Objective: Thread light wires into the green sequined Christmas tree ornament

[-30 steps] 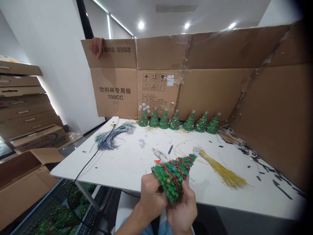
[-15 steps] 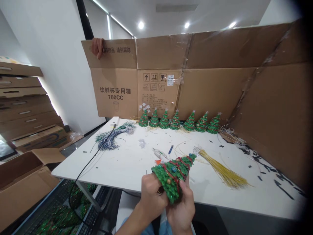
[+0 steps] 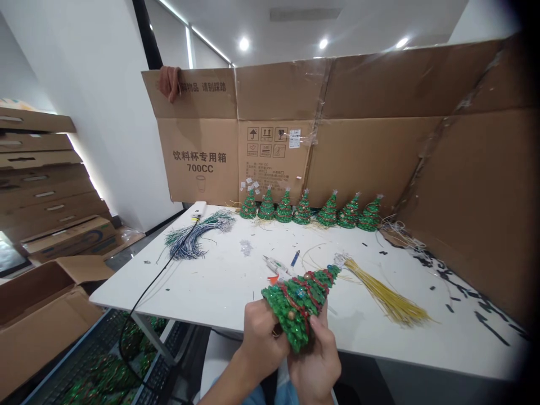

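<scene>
A small green Christmas tree [image 3: 300,301] with red garland and coloured balls lies tilted above the table's front edge, its tip toward the upper right. My right hand [image 3: 316,360] is closed around its lower side, thumb pressed on the branches. At the open base, my left hand [image 3: 261,332] is curled, its fingertips hidden at or inside the bottom. A small yellowish bit shows between those fingers, too small to name. Just past the tip lies a bundle of yellow wires [image 3: 383,292]. A white pen-like tool [image 3: 276,265] and a blue tube [image 3: 295,258] lie behind the tree.
Several finished trees [image 3: 301,208] stand along the cardboard wall [image 3: 358,157]. Blue and green wires [image 3: 189,239] lie at left, crossed by a black cable [image 3: 147,301]. Black scraps [image 3: 464,289] litter the table's [image 3: 202,292] right side. An open carton [image 3: 42,304] and a crate of trees [image 3: 105,371] sit at lower left.
Hardly anything differs. The tree and both hands stay in place, with only a slight shift of the right hand and of the view.
</scene>
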`<state>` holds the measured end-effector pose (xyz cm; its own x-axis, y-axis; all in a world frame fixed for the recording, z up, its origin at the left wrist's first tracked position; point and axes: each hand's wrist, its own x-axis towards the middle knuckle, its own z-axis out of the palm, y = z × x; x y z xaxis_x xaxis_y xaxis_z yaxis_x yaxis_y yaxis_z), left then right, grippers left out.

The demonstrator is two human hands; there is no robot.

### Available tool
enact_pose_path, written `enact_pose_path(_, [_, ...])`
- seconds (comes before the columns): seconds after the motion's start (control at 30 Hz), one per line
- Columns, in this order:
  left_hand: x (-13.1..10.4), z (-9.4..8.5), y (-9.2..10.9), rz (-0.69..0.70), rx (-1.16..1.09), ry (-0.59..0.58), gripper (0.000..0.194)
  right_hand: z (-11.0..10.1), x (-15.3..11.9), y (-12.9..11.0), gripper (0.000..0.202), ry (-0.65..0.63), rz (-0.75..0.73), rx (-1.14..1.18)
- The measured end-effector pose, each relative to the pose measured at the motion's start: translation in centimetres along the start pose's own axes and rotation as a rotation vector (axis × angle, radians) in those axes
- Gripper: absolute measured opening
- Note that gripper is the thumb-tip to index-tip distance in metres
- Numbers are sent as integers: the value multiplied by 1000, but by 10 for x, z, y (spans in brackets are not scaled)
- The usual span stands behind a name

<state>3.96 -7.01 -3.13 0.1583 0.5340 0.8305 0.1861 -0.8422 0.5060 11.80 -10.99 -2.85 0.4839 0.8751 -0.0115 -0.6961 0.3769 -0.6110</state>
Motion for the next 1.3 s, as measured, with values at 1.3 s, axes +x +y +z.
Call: enact_pose_path(1.3, [-5,0,-4,49,33,-42,15,-1,-1,-2,74,91,56,103])
